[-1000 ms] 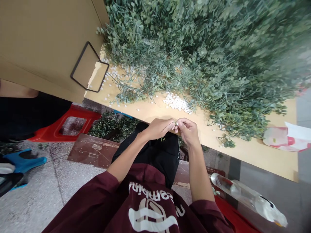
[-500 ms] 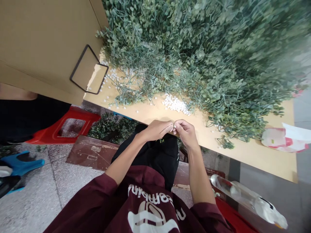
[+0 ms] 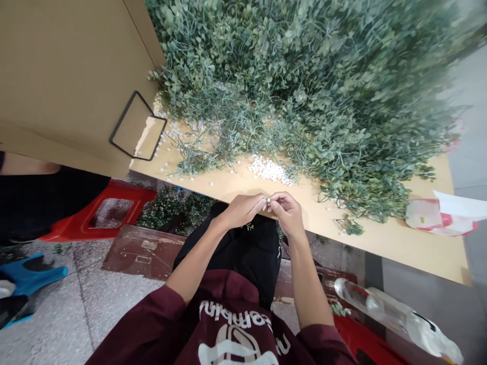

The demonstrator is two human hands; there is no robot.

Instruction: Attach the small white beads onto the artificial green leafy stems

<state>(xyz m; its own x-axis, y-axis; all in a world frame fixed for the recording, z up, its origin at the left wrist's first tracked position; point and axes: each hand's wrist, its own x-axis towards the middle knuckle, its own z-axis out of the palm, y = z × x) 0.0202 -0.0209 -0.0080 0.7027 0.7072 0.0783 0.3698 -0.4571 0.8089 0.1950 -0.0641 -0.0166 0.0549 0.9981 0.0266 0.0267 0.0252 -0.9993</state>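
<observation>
My left hand (image 3: 241,210) and my right hand (image 3: 287,213) meet above my lap, close to the edge of a light wooden table (image 3: 236,185). Between their fingertips is a tiny white bead (image 3: 268,200), with a thin stem possibly attached, too small to tell. A mound of white beads (image 3: 269,170) lies on the table beyond my hands. Loose beads are scattered towards the left, and a large heap of artificial green leafy stems (image 3: 297,101) covers the far tabletop. A small green sprig (image 3: 248,226) rests on my black-clothed lap.
A cardboard box (image 3: 57,76) stands at the table's left end. Below are a red stool (image 3: 99,218) and a blue object (image 3: 30,274). A clear plastic bottle (image 3: 395,317) lies at lower right, a pink-and-white plastic bag (image 3: 437,218) on the table's right. A dark-clothed person (image 3: 38,197) sits at left.
My hands stay together on the small bead and sit slightly lower in the view. The whole scene has shifted a little with my head, and more of the green heap shows.
</observation>
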